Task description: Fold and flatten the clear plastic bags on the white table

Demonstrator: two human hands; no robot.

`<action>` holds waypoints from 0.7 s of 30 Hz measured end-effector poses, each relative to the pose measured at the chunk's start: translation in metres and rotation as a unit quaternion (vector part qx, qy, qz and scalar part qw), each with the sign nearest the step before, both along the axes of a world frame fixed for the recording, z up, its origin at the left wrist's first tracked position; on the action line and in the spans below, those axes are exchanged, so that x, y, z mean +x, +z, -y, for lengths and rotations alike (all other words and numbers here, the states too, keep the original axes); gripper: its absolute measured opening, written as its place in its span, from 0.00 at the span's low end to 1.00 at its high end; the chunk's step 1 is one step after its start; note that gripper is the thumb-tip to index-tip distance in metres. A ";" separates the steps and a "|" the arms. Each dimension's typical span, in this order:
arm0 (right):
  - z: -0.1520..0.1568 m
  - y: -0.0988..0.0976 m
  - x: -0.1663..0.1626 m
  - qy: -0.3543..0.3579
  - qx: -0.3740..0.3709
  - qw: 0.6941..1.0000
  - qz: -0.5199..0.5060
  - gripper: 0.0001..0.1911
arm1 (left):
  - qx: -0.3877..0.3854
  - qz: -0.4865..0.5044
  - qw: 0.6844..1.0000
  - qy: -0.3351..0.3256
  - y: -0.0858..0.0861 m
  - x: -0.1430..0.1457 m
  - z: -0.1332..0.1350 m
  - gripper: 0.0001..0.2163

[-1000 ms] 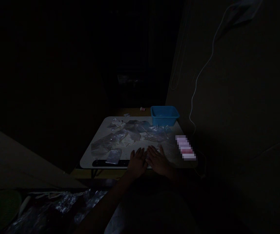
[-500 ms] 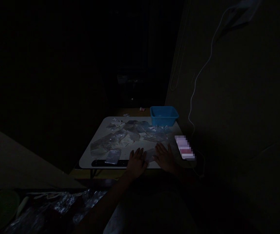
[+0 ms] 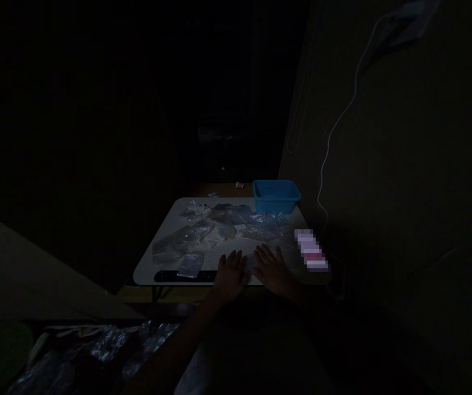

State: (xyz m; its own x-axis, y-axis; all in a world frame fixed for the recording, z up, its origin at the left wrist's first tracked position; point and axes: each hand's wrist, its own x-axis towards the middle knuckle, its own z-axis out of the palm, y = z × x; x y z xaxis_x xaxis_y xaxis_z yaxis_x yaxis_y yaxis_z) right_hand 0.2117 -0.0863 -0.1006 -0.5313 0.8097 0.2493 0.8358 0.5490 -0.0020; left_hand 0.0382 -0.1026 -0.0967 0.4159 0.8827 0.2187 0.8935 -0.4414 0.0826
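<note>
The scene is very dark. My left hand (image 3: 230,272) lies flat, fingers stretched, on the near edge of a small white table (image 3: 166,219). My right hand (image 3: 273,269) lies flat beside it, fingers spread, pressing a clear plastic bag (image 3: 251,262) between the two hands. Several more clear plastic bags (image 3: 203,233) are scattered over the tabletop. A small one (image 3: 190,264) lies left of my left hand.
A blue plastic tub (image 3: 276,195) stands at the table's far right corner. A lit phone (image 3: 311,250) lies at the right edge. A white cable (image 3: 335,131) hangs on the wall at right. Crumpled plastic (image 3: 108,345) lies low at left.
My right hand slid out to the right across the bag, then came back toward my left hand. My left hand stayed in place.
</note>
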 end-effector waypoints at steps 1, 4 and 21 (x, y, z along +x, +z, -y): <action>-0.001 0.001 0.003 -0.007 -0.001 1.000 0.002 0.27 | 0.001 0.001 1.000 0.000 0.000 0.000 0.000 0.21; -0.005 0.008 0.010 -0.021 -0.006 1.000 -0.002 0.24 | -0.004 0.005 1.000 0.000 0.000 0.000 0.000 0.21; -0.073 0.043 -0.012 0.001 -0.292 0.956 0.012 0.15 | -0.085 0.071 0.993 -0.028 0.013 -0.007 -0.020 0.31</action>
